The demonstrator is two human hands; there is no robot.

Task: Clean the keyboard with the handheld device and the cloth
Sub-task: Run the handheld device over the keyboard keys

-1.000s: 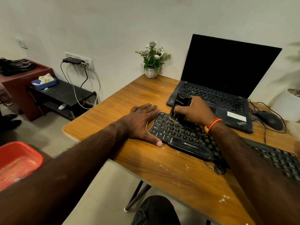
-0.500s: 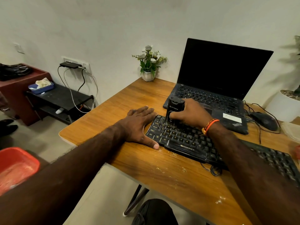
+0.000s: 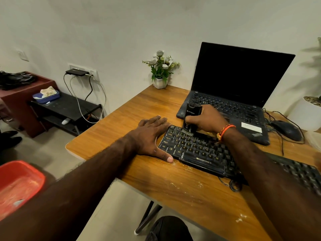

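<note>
Crumbs litter desk (image 3: 199, 197); right hand (image 3: 206, 120) grips handheld device (image 3: 192, 117) on keyboard (image 3: 199, 150). Left hand (image 3: 152, 136) flat, steadying. Brushing underway; cloth unseen

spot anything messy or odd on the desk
Yes: pale crumbs or dust lie scattered on the wooden desk along the front edge of the keyboard, with another patch nearer the desk's front edge.

Right hand (image 3: 206, 120) grips handheld device (image 3: 192, 113) upright on keyboard (image 3: 199, 150).
</note>
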